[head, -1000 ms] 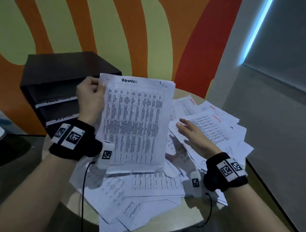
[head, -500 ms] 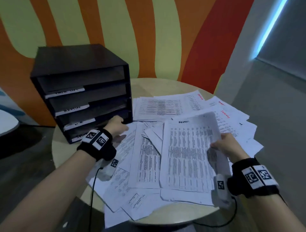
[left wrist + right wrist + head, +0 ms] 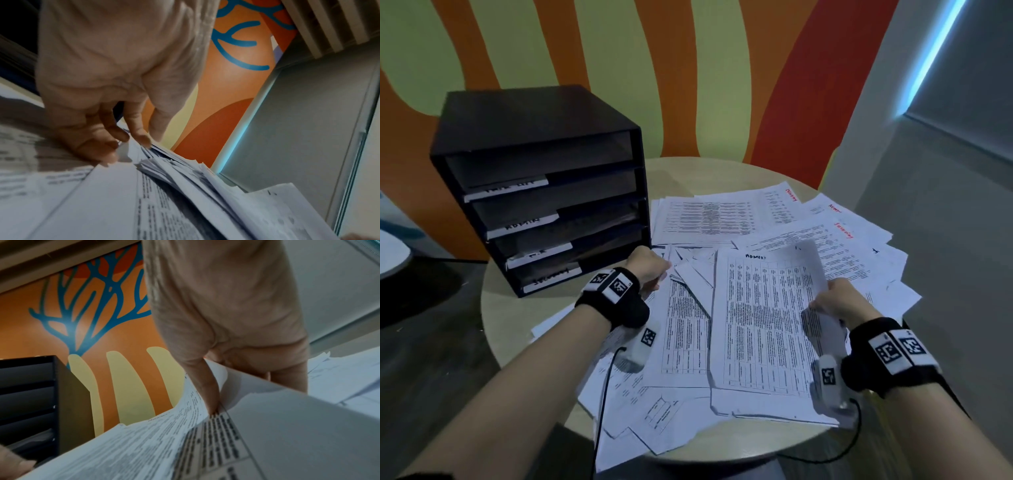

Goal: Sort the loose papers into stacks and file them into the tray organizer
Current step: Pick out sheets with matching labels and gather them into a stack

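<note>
Loose printed papers (image 3: 722, 219) cover the round table (image 3: 688, 171). To the left stands the black tray organizer (image 3: 541, 137), with several slots and white label strips. My right hand (image 3: 825, 303) grips the right edge of a sheet headed ADMIN (image 3: 760, 315), which lies on the pile with that edge curled up. In the right wrist view the thumb (image 3: 211, 394) is on top of this sheet (image 3: 185, 443) and the fingers are under it. My left hand (image 3: 654, 272) is at the pile's upper left, beside the lowest tray. Its fingertips (image 3: 141, 138) pinch the corner of the papers (image 3: 164, 178).
The striped orange and green wall (image 3: 688, 68) rises close behind the table. A grey wall with a lit blue strip (image 3: 928, 61) is on the right. Papers overhang the table's near and right edges. Cables run from both wrist cameras.
A second ago my left hand held the ADMIN sheet upright. It passed to my right hand and came down onto the pile, while my left hand dropped to the papers beside the organizer.
</note>
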`<state>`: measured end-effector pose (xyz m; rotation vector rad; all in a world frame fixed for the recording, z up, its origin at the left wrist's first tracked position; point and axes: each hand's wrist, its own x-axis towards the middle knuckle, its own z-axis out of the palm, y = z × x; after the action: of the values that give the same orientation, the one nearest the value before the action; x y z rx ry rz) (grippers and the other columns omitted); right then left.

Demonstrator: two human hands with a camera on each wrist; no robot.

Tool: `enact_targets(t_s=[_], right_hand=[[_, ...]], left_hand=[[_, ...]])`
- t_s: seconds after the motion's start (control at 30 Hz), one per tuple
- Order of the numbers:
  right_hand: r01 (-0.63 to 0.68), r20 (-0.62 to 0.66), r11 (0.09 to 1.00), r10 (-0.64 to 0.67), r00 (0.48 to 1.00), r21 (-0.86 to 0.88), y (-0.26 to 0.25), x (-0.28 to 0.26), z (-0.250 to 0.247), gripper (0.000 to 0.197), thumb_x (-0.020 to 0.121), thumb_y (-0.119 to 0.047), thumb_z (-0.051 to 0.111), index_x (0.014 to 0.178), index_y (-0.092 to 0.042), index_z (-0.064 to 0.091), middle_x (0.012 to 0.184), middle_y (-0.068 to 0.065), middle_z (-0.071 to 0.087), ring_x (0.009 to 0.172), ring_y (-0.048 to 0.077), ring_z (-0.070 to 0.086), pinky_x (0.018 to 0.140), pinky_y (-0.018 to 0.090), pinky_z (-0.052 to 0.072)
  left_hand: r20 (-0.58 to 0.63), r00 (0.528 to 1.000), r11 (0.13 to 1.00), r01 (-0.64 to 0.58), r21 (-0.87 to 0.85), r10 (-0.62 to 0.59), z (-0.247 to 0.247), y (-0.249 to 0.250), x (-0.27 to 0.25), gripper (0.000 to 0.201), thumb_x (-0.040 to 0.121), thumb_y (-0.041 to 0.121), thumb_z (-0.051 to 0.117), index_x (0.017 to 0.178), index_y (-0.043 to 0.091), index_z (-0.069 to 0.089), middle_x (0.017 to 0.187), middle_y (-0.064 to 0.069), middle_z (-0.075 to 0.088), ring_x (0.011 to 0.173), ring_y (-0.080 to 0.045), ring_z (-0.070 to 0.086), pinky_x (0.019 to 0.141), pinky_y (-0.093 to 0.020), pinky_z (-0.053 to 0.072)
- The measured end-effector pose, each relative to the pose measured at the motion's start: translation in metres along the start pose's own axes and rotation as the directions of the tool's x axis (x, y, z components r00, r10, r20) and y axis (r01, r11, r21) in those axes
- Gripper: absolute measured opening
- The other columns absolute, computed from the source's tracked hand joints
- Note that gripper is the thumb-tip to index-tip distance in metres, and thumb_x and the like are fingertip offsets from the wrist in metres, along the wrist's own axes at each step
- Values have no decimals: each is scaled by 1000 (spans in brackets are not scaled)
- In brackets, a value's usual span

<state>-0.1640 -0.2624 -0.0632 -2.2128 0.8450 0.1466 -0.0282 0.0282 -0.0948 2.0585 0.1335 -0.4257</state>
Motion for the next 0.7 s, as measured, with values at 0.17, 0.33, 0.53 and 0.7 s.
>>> enact_targets(t_s=[0.17, 0.33, 0.53, 0.7], right_hand=[[-4, -1, 1000, 4, 1000, -12, -3, 0, 1, 10, 89, 13, 51, 94, 6, 46, 69, 8, 46, 57, 16, 42, 26, 13, 31], [-23, -9, 1000, 22, 1000, -16, -3, 3, 4, 11, 89, 13, 52, 95, 6, 48, 70, 9, 48, 60, 17, 45, 47, 25, 32], [-13, -12, 1000, 13, 1000, -27, -1, 8, 5, 12, 90, 12, 49, 99, 4, 47, 70, 9, 47, 58, 17, 45, 32, 19, 35], [-17, -28, 998, 15, 999, -60, 1, 15, 9, 13, 88, 14, 51, 80, 4, 49, 65, 9, 48, 57, 17, 45, 46, 26, 32]], left_hand=[[-120, 992, 980, -21, 200, 45, -1, 3, 4, 35, 87, 21, 69, 67, 8, 43, 55, -7, 50, 49, -23, 52, 46, -25, 40], [-65, 993, 948, -73, 308, 98, -4, -3, 12, 50, 85, 12, 67, 50, 18, 31, 51, 0, 29, 50, -19, 32, 57, -27, 27], [-70, 995, 920, -42, 389, 75, -25, -16, 6, 46, 87, 6, 62, 52, 11, 32, 52, -4, 33, 49, -18, 33, 49, -27, 24], [-67, 998, 906, 42, 422, -15, -62, -36, 3, 38, 87, 7, 61, 57, 11, 38, 59, -6, 39, 55, -21, 39, 55, -29, 29]])
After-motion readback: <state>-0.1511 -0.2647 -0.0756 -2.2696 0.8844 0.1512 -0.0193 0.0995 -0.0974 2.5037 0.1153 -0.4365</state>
